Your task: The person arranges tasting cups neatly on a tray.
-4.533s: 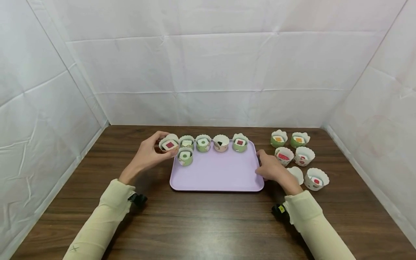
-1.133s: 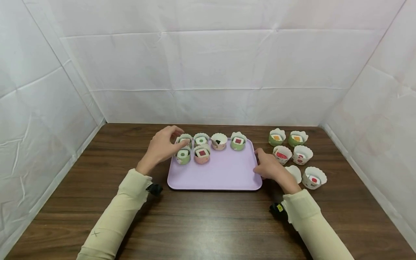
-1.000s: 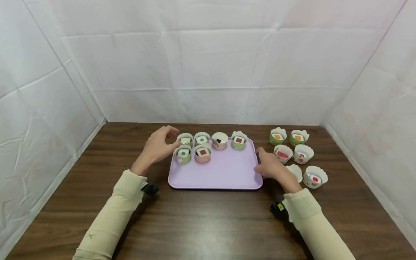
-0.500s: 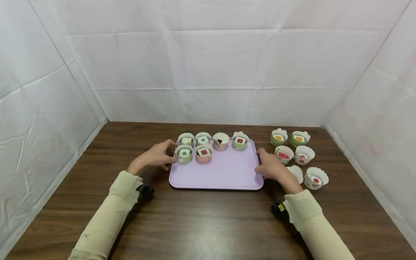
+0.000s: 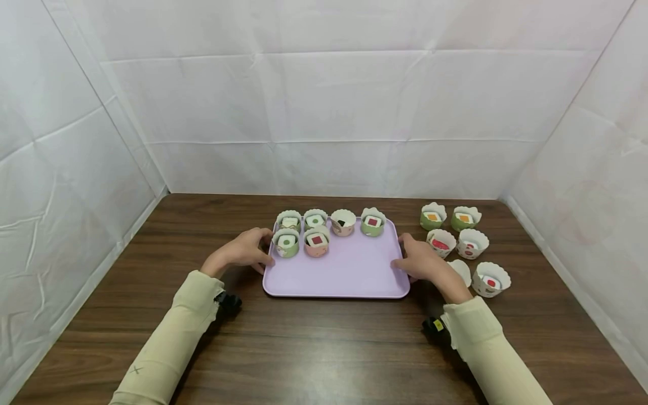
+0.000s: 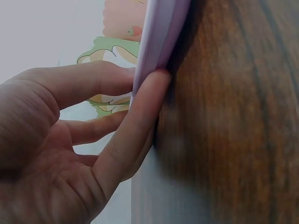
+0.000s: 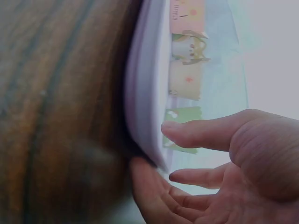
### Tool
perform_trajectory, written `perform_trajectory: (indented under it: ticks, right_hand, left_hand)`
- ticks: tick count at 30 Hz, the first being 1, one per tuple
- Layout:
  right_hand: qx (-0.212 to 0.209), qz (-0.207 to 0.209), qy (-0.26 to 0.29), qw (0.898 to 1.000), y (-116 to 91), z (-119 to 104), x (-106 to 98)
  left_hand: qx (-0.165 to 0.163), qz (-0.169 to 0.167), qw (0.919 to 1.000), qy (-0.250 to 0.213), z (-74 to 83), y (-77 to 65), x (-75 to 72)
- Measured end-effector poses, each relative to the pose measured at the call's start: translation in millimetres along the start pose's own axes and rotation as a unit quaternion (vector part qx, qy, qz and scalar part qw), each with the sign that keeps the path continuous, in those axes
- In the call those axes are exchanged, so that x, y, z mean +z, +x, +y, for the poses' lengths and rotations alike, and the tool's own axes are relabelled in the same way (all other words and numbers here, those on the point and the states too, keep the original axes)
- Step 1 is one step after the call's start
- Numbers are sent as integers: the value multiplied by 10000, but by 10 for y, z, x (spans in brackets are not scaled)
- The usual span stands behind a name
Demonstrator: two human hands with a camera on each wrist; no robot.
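Observation:
A lilac tray (image 5: 349, 273) lies on the wooden table, bearing several scalloped paper baking cups with small white pieces in them. My left hand (image 5: 246, 249) holds the tray's left edge; in the left wrist view its thumb presses the inner side and a finger (image 6: 135, 123) lies against the outside. Across from it my right hand (image 5: 421, 259) grips the right edge, thumb (image 7: 201, 133) over the rim and fingers below. Nearest the left hand stands a green cup (image 5: 286, 250), beside a pink cup (image 5: 316, 250) whose piece has a dark red square. Behind them runs a row of green and pink cups.
Right of the tray several more cups stand on the table (image 5: 324, 343): a green cup (image 5: 432, 223) with an orange-topped piece at the back, a white cup (image 5: 491, 288) in front. One white cup (image 5: 459, 269) is partly hidden by the right hand. White sheeting (image 5: 339, 101) encloses the table.
The pink cup with the dark red square, earlier in my left hand, now stands on the tray. My left hand has withdrawn toward me onto the tray's left edge. The right hand keeps its place.

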State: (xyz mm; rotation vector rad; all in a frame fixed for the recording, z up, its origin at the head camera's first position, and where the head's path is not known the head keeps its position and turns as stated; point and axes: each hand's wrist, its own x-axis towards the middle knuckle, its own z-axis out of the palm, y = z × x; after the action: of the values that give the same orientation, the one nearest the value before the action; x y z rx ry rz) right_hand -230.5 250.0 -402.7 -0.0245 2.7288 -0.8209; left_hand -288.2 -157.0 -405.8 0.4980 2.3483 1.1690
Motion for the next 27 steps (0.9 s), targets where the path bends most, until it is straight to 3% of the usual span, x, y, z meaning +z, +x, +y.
perform_trajectory:
  ticks: [13, 19, 23, 27]
  right_hand:
    - [-1093, 638, -352, 9913, -151, 34, -358]
    - [-1643, 878, -236, 9822, -302, 118, -588]
    - [-1778, 1038, -275, 9782, -402, 197, -762]
    - [-1633, 1149, -423, 9789, -488, 328, -938]
  left_hand:
    - [-224, 89, 9995, -180, 0, 8, 13]
    - [-118, 25, 9997, -200, 6, 3, 17]
    - [-140, 54, 9997, -211, 3, 0, 16]
    - [-150, 43, 9997, -204, 6, 1, -2]
